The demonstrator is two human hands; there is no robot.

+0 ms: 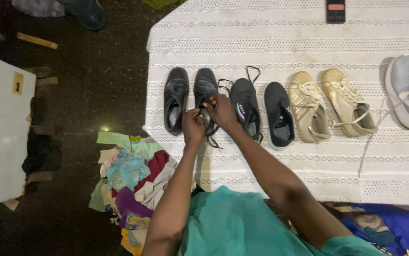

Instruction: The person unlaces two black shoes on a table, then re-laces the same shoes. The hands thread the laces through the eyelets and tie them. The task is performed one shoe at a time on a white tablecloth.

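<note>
Two black leather dress shoes stand side by side on a white cloth (271,42). The left shoe (175,97) is untouched. Both hands are over the right shoe (205,87): my left hand (193,127) and my right hand (221,111) pinch its black laces, which trail toward me. Right of them lie two black sneakers (245,106) (279,114), the first with loose laces.
Further right sit a pair of tan lace-up sneakers (330,104) and a grey sneaker (406,90). A phone (336,10) lies at the cloth's far edge. A heap of coloured fabric scraps (131,182) lies on the dark floor; a white box (0,128) stands left.
</note>
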